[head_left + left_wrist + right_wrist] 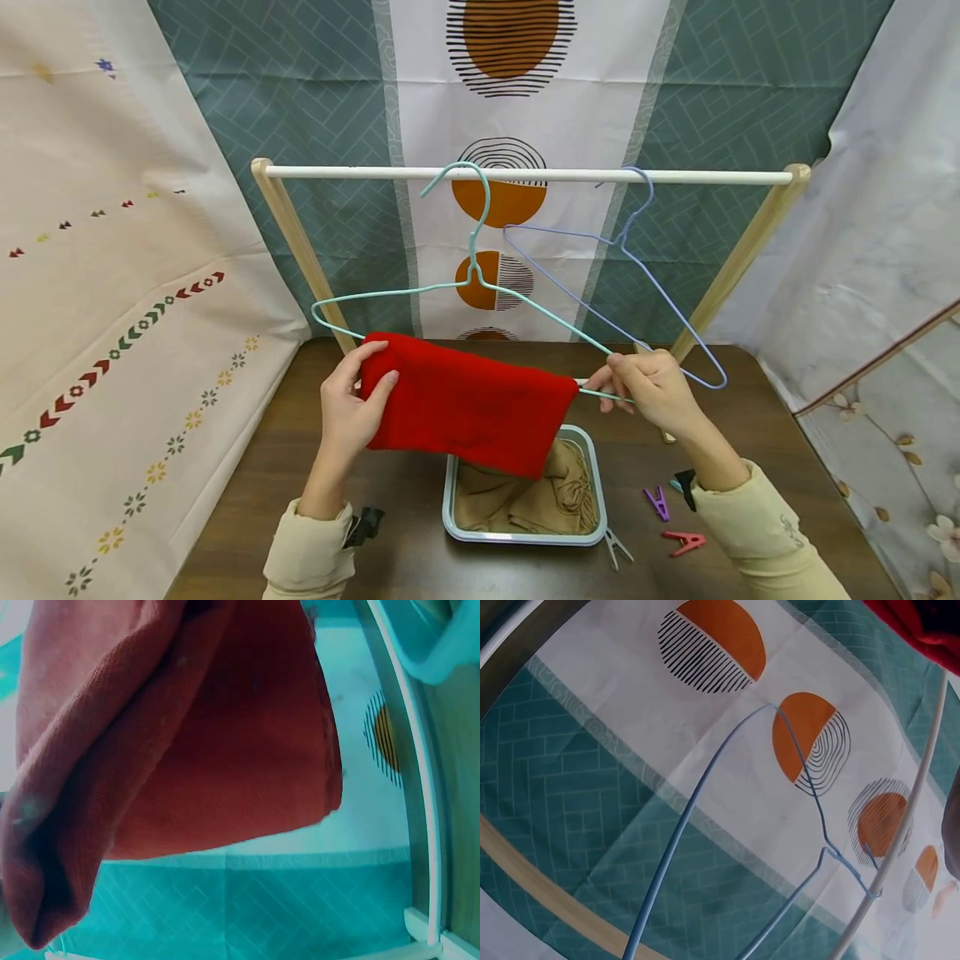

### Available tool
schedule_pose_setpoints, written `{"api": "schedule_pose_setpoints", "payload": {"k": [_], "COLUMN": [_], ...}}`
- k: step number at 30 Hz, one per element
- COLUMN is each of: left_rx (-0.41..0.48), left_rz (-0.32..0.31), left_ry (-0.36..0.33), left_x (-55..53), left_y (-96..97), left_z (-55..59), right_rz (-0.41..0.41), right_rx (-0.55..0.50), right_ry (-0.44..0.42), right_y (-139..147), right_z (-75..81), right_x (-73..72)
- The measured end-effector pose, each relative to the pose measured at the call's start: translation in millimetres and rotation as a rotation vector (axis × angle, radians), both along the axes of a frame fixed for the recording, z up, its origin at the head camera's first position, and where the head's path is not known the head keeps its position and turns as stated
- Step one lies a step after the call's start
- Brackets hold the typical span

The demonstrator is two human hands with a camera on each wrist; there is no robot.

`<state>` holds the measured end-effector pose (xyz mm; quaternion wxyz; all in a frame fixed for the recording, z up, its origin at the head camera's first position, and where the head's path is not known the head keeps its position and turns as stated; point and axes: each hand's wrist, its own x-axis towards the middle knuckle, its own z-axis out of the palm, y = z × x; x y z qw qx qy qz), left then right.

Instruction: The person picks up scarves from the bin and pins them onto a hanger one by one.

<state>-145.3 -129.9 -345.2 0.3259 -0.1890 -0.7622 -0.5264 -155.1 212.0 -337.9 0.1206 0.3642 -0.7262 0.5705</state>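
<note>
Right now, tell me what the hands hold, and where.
The left hand holds the red cloth near its upper left corner; the right hand grips the mint hanger near its right end.

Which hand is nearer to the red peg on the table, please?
The right hand: it grips the green hanger beyond the red peg, while the left hand holds the red cloth, well to the peg's left.

Below the left hand (348, 408) and right hand (660, 396) spreads a dark brown wood-grain desk (408, 546). Beyond them hangs a teal backdrop (285, 83) in a brick-like pattern, its white central panel (420, 108) bearing orange, black-lined circles. Cream cloth (97, 208) with arrow and flower rows flanks the left hand; pale marbled fabric (877, 250), floral lower down, flanks the right.
</note>
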Motion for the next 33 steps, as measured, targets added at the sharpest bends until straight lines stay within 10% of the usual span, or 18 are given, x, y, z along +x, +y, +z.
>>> {"api": "schedule_pose_setpoints", "payload": {"k": [10,21,33], "left_rx": [0.041,-0.237,-0.156], "left_rz": [-0.083,0.056,0.085], "left_ry": [-0.068,0.175,0.328], "left_x": [9.1,-6.2,5.3], "left_y": [-0.1,-18.0,-32.4], "left_z": [-8.3,-50.5,2.6], "right_rz": [0.014,0.084,0.089], "right_rx": [-0.112,-0.115,-0.109], "right_ry": [-0.100,-0.007,0.020], "right_y": [4,7,15], "right_z": [5.6,0.2,-3.0], "right_x": [2.4,0.3,0.9]}}
